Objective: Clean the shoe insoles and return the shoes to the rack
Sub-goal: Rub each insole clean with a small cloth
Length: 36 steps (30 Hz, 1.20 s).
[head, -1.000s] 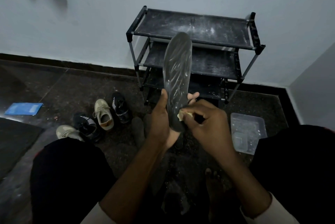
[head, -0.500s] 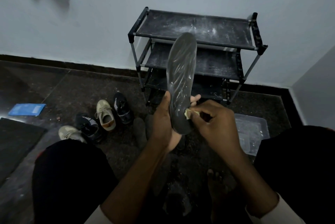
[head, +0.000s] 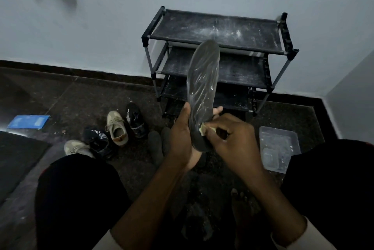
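- Our grip with the left hand (head: 182, 136) is clamped round the heel end of the insole (head: 204, 79), holding it upright before the rack (head: 214, 31).
- With the right hand (head: 232, 138), our grip pinches a small yellowish wad (head: 203, 128) against the lower insole.
- Since a second ago the wad has only shuffled sideways there; we judge scrubbing continues.
- Four shoes (head: 117, 128) sit on the floor, unreturned.

My left hand (head: 182, 138) curls round the insole (head: 203, 79) at its lower end, thumb along its edge. My right hand (head: 234, 138) pinches a pale wad (head: 203, 128) against it. My 2 forearms converge forward.
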{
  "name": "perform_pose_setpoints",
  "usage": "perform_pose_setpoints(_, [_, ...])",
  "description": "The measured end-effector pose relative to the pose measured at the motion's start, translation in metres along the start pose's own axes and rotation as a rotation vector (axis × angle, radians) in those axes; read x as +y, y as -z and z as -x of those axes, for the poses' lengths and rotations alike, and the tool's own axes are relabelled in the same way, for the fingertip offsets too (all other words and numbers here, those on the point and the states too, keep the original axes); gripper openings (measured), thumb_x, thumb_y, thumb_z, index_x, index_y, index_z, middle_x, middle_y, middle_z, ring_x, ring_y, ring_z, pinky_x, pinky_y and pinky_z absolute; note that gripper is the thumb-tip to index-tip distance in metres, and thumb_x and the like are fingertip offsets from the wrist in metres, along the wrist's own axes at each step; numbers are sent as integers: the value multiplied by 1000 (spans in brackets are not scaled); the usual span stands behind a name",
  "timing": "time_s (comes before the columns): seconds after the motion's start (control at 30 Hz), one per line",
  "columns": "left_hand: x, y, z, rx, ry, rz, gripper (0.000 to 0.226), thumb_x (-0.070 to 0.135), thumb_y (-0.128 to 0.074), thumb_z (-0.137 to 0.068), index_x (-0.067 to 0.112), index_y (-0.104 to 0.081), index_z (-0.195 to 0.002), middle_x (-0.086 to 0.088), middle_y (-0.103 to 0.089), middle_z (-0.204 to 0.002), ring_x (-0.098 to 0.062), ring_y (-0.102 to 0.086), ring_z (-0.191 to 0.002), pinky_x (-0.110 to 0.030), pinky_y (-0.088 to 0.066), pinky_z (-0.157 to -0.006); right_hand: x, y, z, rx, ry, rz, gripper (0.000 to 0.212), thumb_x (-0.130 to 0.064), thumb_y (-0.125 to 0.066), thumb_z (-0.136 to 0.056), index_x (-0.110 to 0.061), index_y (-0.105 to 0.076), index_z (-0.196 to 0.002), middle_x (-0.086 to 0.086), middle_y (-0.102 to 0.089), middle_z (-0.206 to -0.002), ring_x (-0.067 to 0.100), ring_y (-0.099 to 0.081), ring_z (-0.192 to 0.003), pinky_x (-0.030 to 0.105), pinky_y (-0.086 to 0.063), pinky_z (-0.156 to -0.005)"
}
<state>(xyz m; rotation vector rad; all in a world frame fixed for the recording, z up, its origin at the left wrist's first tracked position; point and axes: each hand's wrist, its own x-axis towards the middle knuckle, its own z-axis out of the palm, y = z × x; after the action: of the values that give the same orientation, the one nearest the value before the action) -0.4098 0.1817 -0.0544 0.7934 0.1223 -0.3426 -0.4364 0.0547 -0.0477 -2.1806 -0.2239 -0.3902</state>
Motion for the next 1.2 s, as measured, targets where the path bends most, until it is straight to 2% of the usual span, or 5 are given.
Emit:
perform_pose_setpoints(0.27, [5,-3,0,-19,0,2,72,49,-23,-107,-10,-53,-133,-25,-62,-132,-30,-60,-126,-38,-52,-101,-5,-1,-9,38,9,19,12,-13,-78,-87,-18,-80,-97,-9,-73,-97,-1,-66,-86,19,-55,-78])
perform_pose_setpoints(0.5, [19,-15,-12,-27,-69,17,68,48,-26,-107,-7,-53,-136,-26,-61,-132,-32,-59,-127,-45,-45,-109,-14,8,-38,49,62,22,9,-12,-77,-87,-15,-80,-94,-5,-74,-94,4,-68,-91,28,-57,-82])
perform_pose_setpoints(0.77, [42,-20,-31,-67,-139,62,58,43,-27,-109,0,-51,-140,-22,-64,-129,-31,-61,-122,-40,-51,-100,-19,13,-70,41,114,50,6,-13,-75,-87,-16,-80,-90,-5,-72,-87,3,-63,-75,21,-52,-68])
perform_pose_setpoints(1.0, [34,-13,-42,-22,-125,13,64,44,-27,-108,-6,-49,-140,-29,-60,-130,-35,-60,-124,-41,-51,-103,-1,4,-71,87,86,8,8,-10,-78,-86,-16,-81,-90,-11,-70,-90,-8,-62,-86,6,-45,-76])
perform_pose_setpoints(1.2, [37,-5,-51,-17,-138,-12,68,45,-25,-108,-10,-45,-141,-35,-55,-135,-36,-58,-128,-39,-54,-100,1,-3,-69,-21,120,-25,9,-9,-77,-86,-16,-80,-90,-11,-73,-93,0,-68,-89,18,-54,-80])
